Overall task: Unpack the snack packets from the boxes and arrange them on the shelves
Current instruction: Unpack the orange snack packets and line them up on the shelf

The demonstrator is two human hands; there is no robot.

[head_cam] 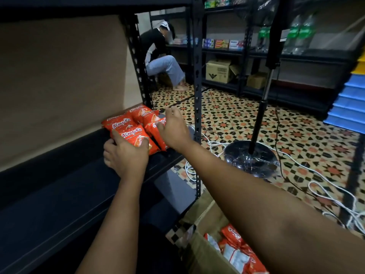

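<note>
Several orange-red snack packets (120,122) lie at the right end of a black shelf board (59,194). My left hand (126,155) grips the nearest packet (136,136) at its near edge, thumb on one side and fingers on the other. My right hand (173,131) lies with straight fingers on the packet to the right (153,128), near the shelf's upright post (197,91). Below my right forearm an open cardboard box (199,252) on the floor holds more of the same packets (235,248).
A fan stand with a round black base (250,155) and white cables (325,186) sit on the patterned tile floor to the right. Another person (158,56) crouches at far shelves stocked with boxes and bottles. Blue trays (349,107) are stacked at the right edge.
</note>
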